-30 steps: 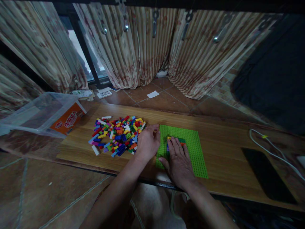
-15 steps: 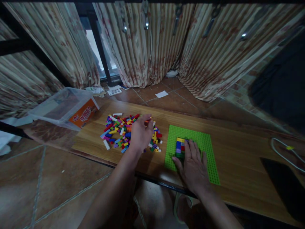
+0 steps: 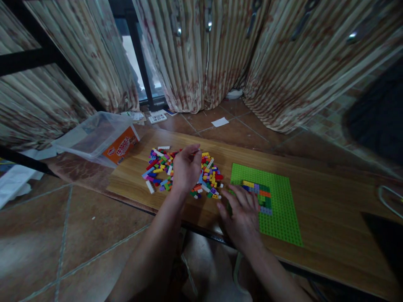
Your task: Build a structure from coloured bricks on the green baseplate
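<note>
Your brick patch covers part of the green baseplate, loose pile left over beneath your left hand, its grip unclear, right hand fingers loosely spread at the plate's edge.

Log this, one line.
left hand: over multicoloured plastic brick pile; right hand: at left edge of green studded plastic baseplate; multicoloured brick block: on baseplate

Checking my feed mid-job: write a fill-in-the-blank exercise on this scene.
The studded baseplate is colored ____.
The loose toy bricks lie to its ____.
The label on the clear plastic bin is mainly ____.
Between the left hand and the right hand, the one nearer the baseplate is the ____.

Missing words: green; left; orange; right.
</note>
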A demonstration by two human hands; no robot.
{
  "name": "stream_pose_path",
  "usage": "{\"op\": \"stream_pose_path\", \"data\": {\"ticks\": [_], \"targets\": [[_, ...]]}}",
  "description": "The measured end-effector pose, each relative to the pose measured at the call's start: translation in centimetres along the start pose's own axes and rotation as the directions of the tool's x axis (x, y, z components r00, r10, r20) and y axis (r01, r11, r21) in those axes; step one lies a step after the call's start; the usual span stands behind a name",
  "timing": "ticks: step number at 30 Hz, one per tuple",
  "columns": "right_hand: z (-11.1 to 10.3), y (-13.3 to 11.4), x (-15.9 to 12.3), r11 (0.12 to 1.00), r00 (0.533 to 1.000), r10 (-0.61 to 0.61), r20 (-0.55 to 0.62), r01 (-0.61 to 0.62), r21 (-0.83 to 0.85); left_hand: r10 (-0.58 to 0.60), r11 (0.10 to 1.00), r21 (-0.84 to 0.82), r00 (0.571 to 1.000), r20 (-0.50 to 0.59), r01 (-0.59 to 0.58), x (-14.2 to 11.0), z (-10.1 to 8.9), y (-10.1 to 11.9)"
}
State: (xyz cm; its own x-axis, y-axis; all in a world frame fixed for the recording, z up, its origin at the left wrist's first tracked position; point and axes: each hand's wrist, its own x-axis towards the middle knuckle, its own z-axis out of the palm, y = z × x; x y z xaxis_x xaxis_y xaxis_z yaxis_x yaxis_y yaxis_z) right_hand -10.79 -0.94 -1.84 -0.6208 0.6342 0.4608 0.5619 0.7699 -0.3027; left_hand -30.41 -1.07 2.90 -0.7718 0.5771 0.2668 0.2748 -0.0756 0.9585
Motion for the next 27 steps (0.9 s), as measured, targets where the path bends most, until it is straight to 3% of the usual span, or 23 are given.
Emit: {"op": "stream_pose_path", "data": {"ticks": [12, 27], "targets": [[1.9, -2.3, 2.1, 0.989, 0.986, 0.143, 0.082, -0.145, 0.019, -0.035, 0.999, 0.041, 0.998, 0.059, 0.032, -0.3, -0.1, 0.6], [2.2, -1.9, 2.3, 0.981, 0.982, 0.172, 0.081, -0.179, 0.079, -0.012, 0.997, 0.079, 0.997, 0.073, 0.006, -0.2, -0.5, 0.5]]}}
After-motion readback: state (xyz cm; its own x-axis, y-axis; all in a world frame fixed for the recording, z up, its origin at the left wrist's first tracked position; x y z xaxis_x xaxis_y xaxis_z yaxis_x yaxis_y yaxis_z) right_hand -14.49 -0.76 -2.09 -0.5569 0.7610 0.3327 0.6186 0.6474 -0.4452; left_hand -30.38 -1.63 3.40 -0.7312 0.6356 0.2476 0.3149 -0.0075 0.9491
